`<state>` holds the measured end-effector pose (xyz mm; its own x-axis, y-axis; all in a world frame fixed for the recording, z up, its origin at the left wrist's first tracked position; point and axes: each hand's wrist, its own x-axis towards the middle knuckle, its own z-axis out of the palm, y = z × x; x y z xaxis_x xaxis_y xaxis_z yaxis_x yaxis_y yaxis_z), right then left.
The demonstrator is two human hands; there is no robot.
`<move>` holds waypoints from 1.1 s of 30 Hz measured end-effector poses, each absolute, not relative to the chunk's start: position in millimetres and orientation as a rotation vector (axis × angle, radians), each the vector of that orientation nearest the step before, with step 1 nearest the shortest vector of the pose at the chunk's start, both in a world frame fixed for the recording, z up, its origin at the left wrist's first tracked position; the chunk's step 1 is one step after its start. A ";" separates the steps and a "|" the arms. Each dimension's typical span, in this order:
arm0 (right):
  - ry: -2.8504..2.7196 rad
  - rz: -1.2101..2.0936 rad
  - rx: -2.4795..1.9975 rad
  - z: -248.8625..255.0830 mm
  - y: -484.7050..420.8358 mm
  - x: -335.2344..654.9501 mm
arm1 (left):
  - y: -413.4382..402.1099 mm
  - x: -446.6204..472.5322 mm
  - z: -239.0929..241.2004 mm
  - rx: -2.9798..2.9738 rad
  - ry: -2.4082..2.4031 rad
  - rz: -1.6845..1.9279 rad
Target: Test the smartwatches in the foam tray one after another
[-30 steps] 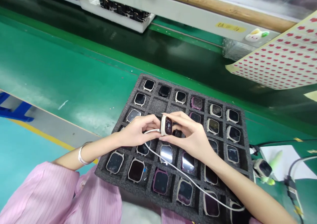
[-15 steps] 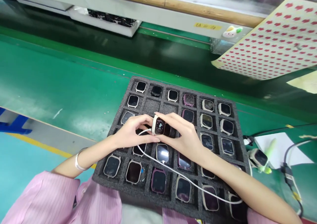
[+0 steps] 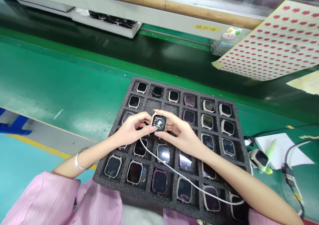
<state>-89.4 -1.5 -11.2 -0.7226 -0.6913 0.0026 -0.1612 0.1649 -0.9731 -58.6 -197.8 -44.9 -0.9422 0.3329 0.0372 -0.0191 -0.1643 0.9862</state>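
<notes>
Watch (image 3: 159, 122) turned screen-up | between left hand (image 3: 132, 129) and right hand (image 3: 183, 134) | hands gripping it

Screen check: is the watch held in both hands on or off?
On: the held watch shows bright white markings and a pale green graphic on black, between the left hand and right hand.

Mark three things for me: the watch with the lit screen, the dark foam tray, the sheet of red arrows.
Lit watch (image 3: 159, 122), head view: its screen.
Foam tray (image 3: 153, 105), head view: a bare compartment's floor.
Arrow sheet (image 3: 270, 42), head view: its printed face.
</notes>
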 end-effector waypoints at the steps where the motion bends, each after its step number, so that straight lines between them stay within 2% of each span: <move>1: 1.986 -1.593 -0.792 -11.3 -1.4 -89.8 | -197.5 -58.6 -45.1 0.341 1.820 2.210; 16: 1.709 -1.810 -0.719 -19.1 -3.6 -85.8 | -197.7 -54.8 -38.6 0.281 1.715 2.186; 33: 2.044 -1.595 -0.970 -16.1 2.2 -82.3 | -200.6 -50.0 -43.0 0.376 1.634 2.197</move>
